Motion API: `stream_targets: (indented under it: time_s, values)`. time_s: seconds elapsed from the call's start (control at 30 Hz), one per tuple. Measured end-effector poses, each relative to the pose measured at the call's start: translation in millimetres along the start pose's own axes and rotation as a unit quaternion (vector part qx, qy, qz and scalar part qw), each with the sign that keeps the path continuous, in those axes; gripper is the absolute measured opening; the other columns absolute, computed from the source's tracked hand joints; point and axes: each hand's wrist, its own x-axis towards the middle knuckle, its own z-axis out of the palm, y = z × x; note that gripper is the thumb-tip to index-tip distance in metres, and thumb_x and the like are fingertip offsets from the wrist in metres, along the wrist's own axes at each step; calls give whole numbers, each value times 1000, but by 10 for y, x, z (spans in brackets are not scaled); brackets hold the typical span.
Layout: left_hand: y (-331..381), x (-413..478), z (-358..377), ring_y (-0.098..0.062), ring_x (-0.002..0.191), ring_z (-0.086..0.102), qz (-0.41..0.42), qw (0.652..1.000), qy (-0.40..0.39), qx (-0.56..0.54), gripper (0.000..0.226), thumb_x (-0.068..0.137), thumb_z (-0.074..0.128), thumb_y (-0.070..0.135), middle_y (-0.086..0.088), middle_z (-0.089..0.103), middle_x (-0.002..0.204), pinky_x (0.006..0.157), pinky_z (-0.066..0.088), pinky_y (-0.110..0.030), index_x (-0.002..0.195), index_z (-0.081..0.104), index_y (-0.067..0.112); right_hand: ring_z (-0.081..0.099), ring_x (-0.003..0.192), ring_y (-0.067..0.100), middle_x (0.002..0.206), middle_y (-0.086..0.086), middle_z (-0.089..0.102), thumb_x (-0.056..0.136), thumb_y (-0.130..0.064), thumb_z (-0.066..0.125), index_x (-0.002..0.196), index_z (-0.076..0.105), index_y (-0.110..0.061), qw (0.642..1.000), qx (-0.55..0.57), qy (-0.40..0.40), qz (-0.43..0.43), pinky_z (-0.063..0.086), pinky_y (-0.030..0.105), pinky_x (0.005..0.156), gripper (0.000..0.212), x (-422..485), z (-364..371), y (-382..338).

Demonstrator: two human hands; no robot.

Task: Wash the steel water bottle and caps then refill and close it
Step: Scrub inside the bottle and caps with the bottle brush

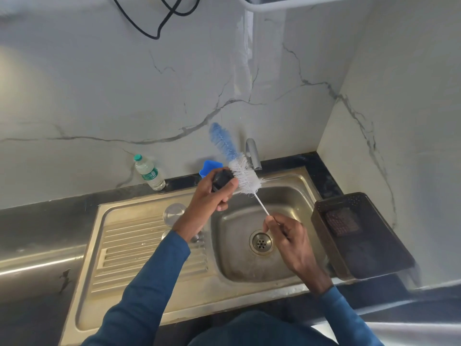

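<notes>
White marble-look wall [99, 96] with grey veins runs along the far side and meets a matching right wall [411, 108] at the corner. A black cable [159, 23] loops at the top. The dark table [37, 226] lies beneath, under soft light.

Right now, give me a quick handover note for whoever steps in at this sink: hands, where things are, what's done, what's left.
Left hand: gripping the dark cap above the sink.
Right hand: pinching the wire handle of the bottle brush, whose white bristles press against the cap.
Steel bottle: upright and open on the drainboard, left of the basin. A small steel piece lies beside it, likely another cap.
Tap: no water seen running.
Done: bottle opened, cap scrubbing under way.
Left: finish the caps, wash the bottle if not yet done, rinse, refill, close.
</notes>
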Motion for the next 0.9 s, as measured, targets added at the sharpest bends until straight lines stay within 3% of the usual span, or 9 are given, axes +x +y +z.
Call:
stream_targets:
  time_s: [0.13, 0.23, 0.33, 0.43, 0.6, 0.7, 0.8, 0.9]
  values:
    - [-92, -54, 86, -11, 69, 46, -10, 999, -34, 2, 43, 98, 71, 32, 6, 54, 83, 52, 36, -23, 134, 60, 11, 33, 41, 5, 47, -12, 41, 107, -17, 58, 76, 67, -16, 1000, -2, 6, -11, 25, 18, 45, 33, 83, 14, -105]
    - [-33, -48, 87, -11, 70, 49, -5, 999, -16, -30, 39, 95, 72, 30, 1, 56, 90, 53, 39, -23, 131, 63, 15, 32, 42, 4, 48, -11, 40, 108, -19, 58, 75, 66, -16, 1000, -1, 6, -11, 24, 19, 44, 34, 97, 8, -80]
    - [28, 6, 15, -11, 68, 50, -1, 996, 14, -85, 38, 93, 73, 28, -4, 57, 97, 53, 40, -21, 129, 65, 19, 33, 45, 4, 52, -3, 44, 108, -20, 58, 73, 66, -19, 1000, 6, -7, -3, 25, 20, 45, 35, 19, 22, 13]
    - [2, 29, 17, -13, 72, 56, -1, 997, 10, -70, 37, 95, 69, 32, -2, 61, 93, 56, 45, -23, 130, 64, 20, 35, 47, 5, 56, 8, 51, 107, -21, 59, 73, 67, -20, 1000, 11, -15, 11, 27, 23, 46, 35, -10, 20, 32]
    - [-90, -19, 134, -19, 91, 68, -15, 997, 2, -78, 45, 98, 58, 39, -5, 71, 106, 74, 56, -28, 130, 58, 7, 31, 45, 4, 48, -13, 38, 108, -19, 57, 76, 68, -14, 999, 33, 5, 9, 25, 23, 44, 34, 95, -23, -70]
    - [-57, 12, 103, -18, 92, 67, -7, 989, 27, -147, 46, 98, 56, 39, -8, 70, 111, 73, 55, -28, 131, 59, 8, 30, 46, 6, 50, -9, 39, 108, -21, 57, 75, 68, -16, 1000, 24, -10, 2, 24, 24, 45, 35, 61, 0, -55]
    - [-15, 69, 31, -18, 92, 67, -7, 983, 52, -176, 47, 96, 56, 39, -11, 69, 117, 69, 55, -27, 132, 61, 9, 32, 48, 11, 54, 9, 43, 109, -22, 57, 74, 67, -17, 998, 46, -36, 6, 26, 28, 46, 37, -20, 28, -23]
    - [-32, 53, 60, -20, 84, 62, -22, 988, 26, -151, 47, 96, 55, 41, -8, 69, 109, 62, 52, -27, 129, 62, 8, 31, 47, 12, 52, -3, 37, 109, -20, 56, 74, 67, -15, 998, 50, -26, 15, 25, 27, 45, 36, 17, 21, -59]
